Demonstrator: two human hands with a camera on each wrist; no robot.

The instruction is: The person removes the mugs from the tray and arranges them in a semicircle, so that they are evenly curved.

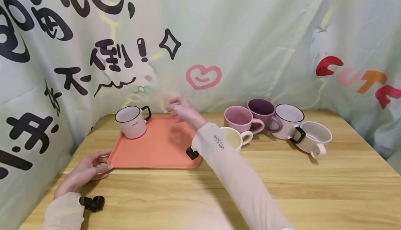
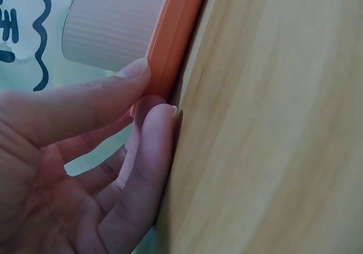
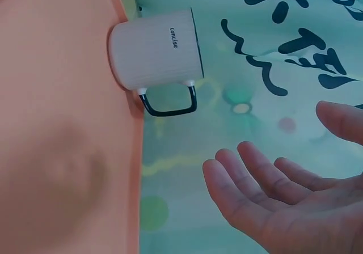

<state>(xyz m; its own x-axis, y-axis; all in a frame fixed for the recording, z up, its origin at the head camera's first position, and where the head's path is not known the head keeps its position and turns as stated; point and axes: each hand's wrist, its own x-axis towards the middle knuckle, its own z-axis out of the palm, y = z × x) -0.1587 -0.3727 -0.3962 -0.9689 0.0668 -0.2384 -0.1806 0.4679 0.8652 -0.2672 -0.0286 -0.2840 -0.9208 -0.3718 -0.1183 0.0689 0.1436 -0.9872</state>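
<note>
An orange tray (image 1: 156,153) lies on the wooden table, and a white mug (image 1: 133,127) with a dark rim and black handle stands upright in its far left corner. My left hand (image 1: 86,170) pinches the tray's near left corner. In the left wrist view the thumb (image 2: 133,72) lies on the tray rim (image 2: 176,44), with fingertips under its edge. Over the far right part of the tray, my right hand (image 1: 186,111) hovers with relaxed, spread fingers and holds nothing. The right wrist view shows the hand (image 3: 289,197) apart from the mug (image 3: 159,50).
Right of the tray stand a cream mug (image 1: 232,137), partly behind my right sleeve, a pink mug (image 1: 238,120), a purple mug (image 1: 263,113), a second white black-handled mug (image 1: 285,123) and a ribbed white mug (image 1: 313,137). A printed curtain (image 1: 250,48) hangs behind the table (image 1: 282,188).
</note>
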